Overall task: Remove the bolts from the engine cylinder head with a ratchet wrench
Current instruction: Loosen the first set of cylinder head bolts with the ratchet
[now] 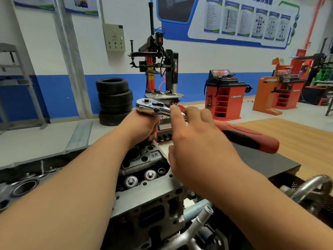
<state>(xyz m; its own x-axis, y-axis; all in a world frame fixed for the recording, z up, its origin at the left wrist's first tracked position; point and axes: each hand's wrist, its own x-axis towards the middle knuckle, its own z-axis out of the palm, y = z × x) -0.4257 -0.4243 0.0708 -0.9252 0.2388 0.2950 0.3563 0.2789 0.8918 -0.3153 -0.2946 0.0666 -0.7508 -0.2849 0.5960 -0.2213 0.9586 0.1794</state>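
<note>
The grey engine cylinder head (144, 197) lies low in the middle of the head view, with two silver round-headed fasteners (131, 181) in a recess on its top. Above its far end stands the ratchet wrench (152, 106). Its chrome head sits on top of my left hand (144, 127), which curls round the hidden part under that head. The red and black handle (252, 139) runs off to the right. My right hand (194, 134) hovers over the chrome shaft with fingers spread and fairly straight, hiding where the shaft meets the handle.
A black mat (266, 159) and wooden bench top (292, 130) lie to the right. Metal pipes (203, 213) and a chrome bracket (310, 184) sit at the near right. Behind are stacked tyres (114, 100), a tyre changer (158, 69) and red wheel balancers (225, 94).
</note>
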